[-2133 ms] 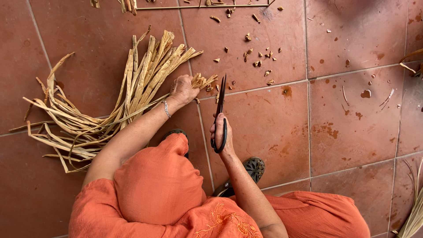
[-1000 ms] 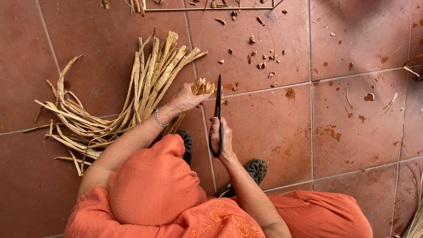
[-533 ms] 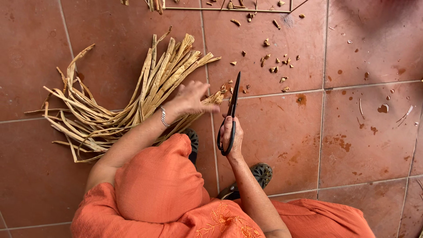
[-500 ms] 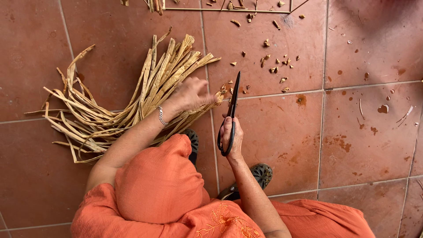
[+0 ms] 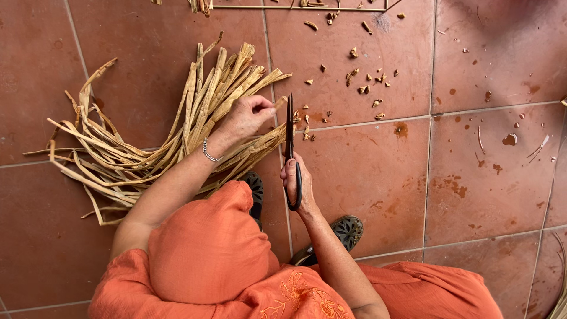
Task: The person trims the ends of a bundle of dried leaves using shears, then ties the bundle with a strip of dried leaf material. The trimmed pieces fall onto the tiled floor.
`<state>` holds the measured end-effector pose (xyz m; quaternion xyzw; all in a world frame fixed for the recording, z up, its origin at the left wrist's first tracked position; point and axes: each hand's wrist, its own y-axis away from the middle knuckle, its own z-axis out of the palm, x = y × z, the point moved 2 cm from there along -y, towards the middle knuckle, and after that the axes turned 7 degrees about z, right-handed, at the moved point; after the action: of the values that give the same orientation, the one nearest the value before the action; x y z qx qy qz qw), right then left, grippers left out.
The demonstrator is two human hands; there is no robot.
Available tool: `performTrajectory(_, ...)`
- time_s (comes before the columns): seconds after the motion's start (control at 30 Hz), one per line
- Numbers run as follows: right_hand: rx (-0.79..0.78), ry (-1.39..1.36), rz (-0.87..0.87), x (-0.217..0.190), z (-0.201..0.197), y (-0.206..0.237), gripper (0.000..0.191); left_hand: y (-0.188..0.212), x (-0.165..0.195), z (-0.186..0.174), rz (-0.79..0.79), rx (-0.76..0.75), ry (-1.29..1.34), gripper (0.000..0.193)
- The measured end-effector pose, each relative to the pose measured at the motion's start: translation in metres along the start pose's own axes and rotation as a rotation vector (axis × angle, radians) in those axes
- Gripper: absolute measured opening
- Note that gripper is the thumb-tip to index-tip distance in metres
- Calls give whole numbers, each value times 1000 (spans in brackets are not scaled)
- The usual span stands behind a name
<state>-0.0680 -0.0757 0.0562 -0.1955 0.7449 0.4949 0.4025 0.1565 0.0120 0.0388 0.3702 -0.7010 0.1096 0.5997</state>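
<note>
The left hand [image 5: 248, 115], open over the dried strips [image 5: 195, 124] half a second ago, now pinches one strip end just left of the black scissors [image 5: 290, 142]; the right hand [image 5: 294, 180] grips their handles, blades together

The floor [image 5: 484, 195] is terracotta red-brown tile with pale grout lines and darker brown blotches. The bundle of dried leaf strips [image 5: 177, 136] is pale straw yellow with tan streaks. Small cut scraps [image 5: 366, 82] on the tile are the same tan. The scissors [image 5: 290, 153] are black. The bracelet [image 5: 208, 153] is silver. The clothing [image 5: 212, 260] is plain orange, with a lighter orange embroidered flower pattern near the bottom edge. The sandals [image 5: 345, 227] are dark grey with a dotted pattern.
</note>
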Motion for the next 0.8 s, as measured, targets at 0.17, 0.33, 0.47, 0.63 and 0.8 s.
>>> performTrajectory(0.17, 33, 77, -21, -9, 1, 2, 66, 3, -2, 15, -34, -104, 61, 14)
performTrajectory(0.33, 88, 183, -42, -11, 0, 5, 64, 2, -14, 26, 0, -116, 24, 18)
performTrajectory(0.47, 160, 282, -137, -8, 2, 7, 61, 3, -14, 30, 59, -140, 75, 20)
performTrajectory(0.63, 180, 32, 1, -5, -4, 4, 58, 7, -3, 33, 11, -292, -124, 18)
performTrajectory(0.8, 200, -98, 12, -9, -13, 1, 56, -5, 5, 19, 42, -220, -298, 18)
